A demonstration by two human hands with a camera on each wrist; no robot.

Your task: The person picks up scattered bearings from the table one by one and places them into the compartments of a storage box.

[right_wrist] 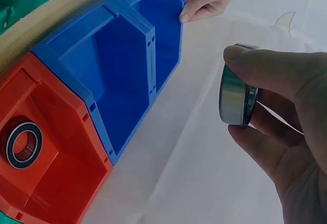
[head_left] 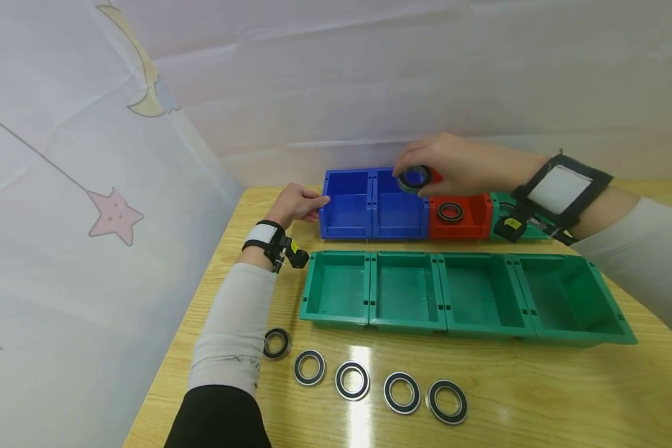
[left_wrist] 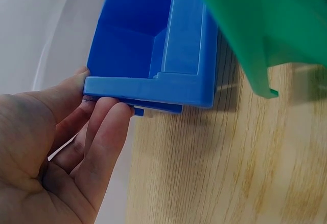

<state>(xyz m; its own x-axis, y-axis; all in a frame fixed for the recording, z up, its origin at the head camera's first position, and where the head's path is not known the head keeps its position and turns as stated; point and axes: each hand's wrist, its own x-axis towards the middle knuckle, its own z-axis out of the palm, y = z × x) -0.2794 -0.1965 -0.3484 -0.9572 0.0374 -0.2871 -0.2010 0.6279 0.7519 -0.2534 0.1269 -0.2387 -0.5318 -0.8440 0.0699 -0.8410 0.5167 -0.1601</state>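
Note:
At the back left, my left hand grips the outer side edge of the leftmost blue bin. In the left wrist view, the thumb lies against that bin's rim and the fingers curl beneath it. My right hand pinches a metal ball bearing between thumb and fingers, raised over the back edge of the second blue bin. Beside that bin, a red bin has another bearing lying flat in it.
A green bin at the right of the back row is partly hidden by the right wrist. In front stands a row of several joined green bins. Several bearings lie in a curved line on the wooden table. A pale cloth hangs behind.

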